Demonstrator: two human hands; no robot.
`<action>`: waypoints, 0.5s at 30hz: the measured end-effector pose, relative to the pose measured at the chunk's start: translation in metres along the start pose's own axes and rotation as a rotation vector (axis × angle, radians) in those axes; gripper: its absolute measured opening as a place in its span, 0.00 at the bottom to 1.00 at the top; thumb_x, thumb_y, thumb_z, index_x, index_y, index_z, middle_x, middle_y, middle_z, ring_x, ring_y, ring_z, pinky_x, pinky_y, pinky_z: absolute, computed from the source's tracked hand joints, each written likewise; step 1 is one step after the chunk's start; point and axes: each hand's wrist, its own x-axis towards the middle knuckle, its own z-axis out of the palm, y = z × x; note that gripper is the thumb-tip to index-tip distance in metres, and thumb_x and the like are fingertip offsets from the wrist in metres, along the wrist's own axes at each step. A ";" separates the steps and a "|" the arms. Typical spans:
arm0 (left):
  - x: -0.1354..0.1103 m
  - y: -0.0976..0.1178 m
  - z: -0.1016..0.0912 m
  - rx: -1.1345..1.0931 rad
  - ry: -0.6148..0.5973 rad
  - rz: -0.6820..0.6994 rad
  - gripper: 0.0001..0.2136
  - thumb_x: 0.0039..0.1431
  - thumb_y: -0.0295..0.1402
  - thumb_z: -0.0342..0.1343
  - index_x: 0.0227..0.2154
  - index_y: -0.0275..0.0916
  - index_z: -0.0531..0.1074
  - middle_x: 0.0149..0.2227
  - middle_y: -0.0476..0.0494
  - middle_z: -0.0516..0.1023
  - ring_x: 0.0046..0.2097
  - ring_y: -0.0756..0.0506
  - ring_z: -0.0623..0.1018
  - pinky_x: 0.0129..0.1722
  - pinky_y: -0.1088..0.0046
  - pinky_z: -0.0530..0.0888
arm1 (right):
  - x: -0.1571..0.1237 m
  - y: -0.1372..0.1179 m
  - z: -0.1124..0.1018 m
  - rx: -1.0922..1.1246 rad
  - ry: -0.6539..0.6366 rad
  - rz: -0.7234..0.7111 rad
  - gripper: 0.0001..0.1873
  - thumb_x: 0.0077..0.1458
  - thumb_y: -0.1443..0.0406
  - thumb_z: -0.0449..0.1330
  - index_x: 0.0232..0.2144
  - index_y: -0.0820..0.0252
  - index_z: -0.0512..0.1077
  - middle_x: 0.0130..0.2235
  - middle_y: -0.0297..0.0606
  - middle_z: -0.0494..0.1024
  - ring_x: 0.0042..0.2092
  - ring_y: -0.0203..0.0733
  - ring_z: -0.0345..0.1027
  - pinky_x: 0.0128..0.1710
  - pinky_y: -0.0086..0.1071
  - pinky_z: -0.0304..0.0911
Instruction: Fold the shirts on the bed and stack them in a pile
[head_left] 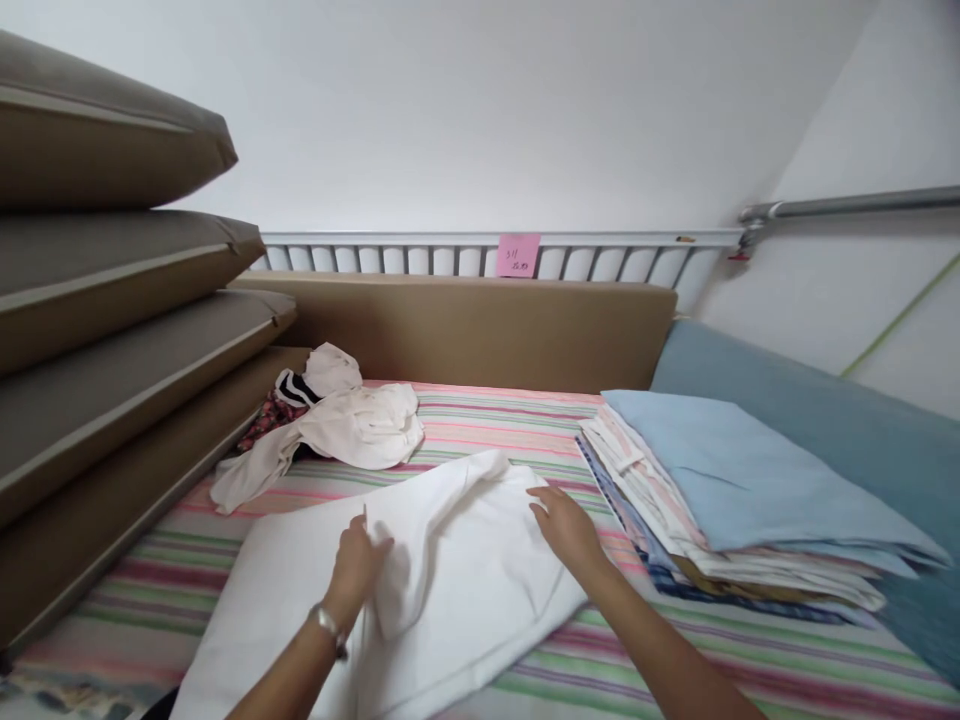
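Observation:
A large white cloth (480, 590) lies partly folded and rumpled in front of me on a striped sheet (495, 425). My left hand (356, 568), with a silver band at the wrist, is over its left part. The fingers are closed on a raised edge of the fabric. My right hand (568, 527) rests at the cloth's right side, thumb and fingers apart on the surface. A raised crease runs through the cloth between both hands. Its near end passes out of the bottom of the view.
To the right lies a stack of folded fabrics (757, 480), light blue on top. Crumpled white garments (360, 425) lie at the back left. Thick brown cushions (112, 330) are piled at the left. Behind stand a brown padded board (465, 335) and a white radiator (420, 258) with a pink note (517, 255).

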 end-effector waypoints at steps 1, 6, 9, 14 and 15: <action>-0.007 0.001 0.003 0.058 0.025 0.117 0.28 0.50 0.34 0.54 0.53 0.28 0.58 0.51 0.27 0.66 0.53 0.35 0.68 0.51 0.56 0.64 | 0.013 -0.001 0.003 -0.023 -0.005 0.010 0.19 0.53 0.68 0.49 0.46 0.60 0.72 0.47 0.43 0.75 0.50 0.45 0.66 0.51 0.37 0.59; -0.043 0.006 0.036 0.434 -0.021 0.562 0.25 0.51 0.34 0.54 0.53 0.33 0.62 0.52 0.32 0.66 0.53 0.34 0.65 0.51 0.55 0.62 | 0.064 -0.009 0.032 -0.127 -0.054 0.021 0.29 0.49 0.72 0.54 0.56 0.58 0.62 0.57 0.48 0.65 0.56 0.52 0.59 0.52 0.43 0.54; -0.045 0.007 0.047 0.571 -0.089 0.495 0.20 0.51 0.22 0.46 0.48 0.33 0.67 0.45 0.33 0.70 0.46 0.37 0.69 0.45 0.57 0.66 | 0.084 -0.016 0.047 -0.180 -0.070 -0.009 0.32 0.50 0.72 0.53 0.58 0.56 0.58 0.60 0.48 0.60 0.58 0.51 0.55 0.54 0.44 0.49; -0.034 0.003 0.036 0.474 -0.165 0.548 0.17 0.53 0.18 0.39 0.37 0.38 0.71 0.37 0.38 0.72 0.39 0.42 0.72 0.42 0.63 0.68 | 0.109 -0.016 0.048 -0.248 -0.071 -0.079 0.18 0.52 0.73 0.48 0.41 0.59 0.72 0.42 0.44 0.75 0.47 0.44 0.64 0.54 0.40 0.44; -0.034 0.001 0.033 0.438 -0.174 0.576 0.16 0.54 0.19 0.40 0.36 0.39 0.71 0.37 0.39 0.72 0.39 0.43 0.72 0.42 0.63 0.69 | 0.113 -0.013 0.046 -0.260 -0.064 -0.093 0.17 0.51 0.74 0.48 0.38 0.60 0.73 0.40 0.43 0.75 0.46 0.44 0.64 0.55 0.39 0.43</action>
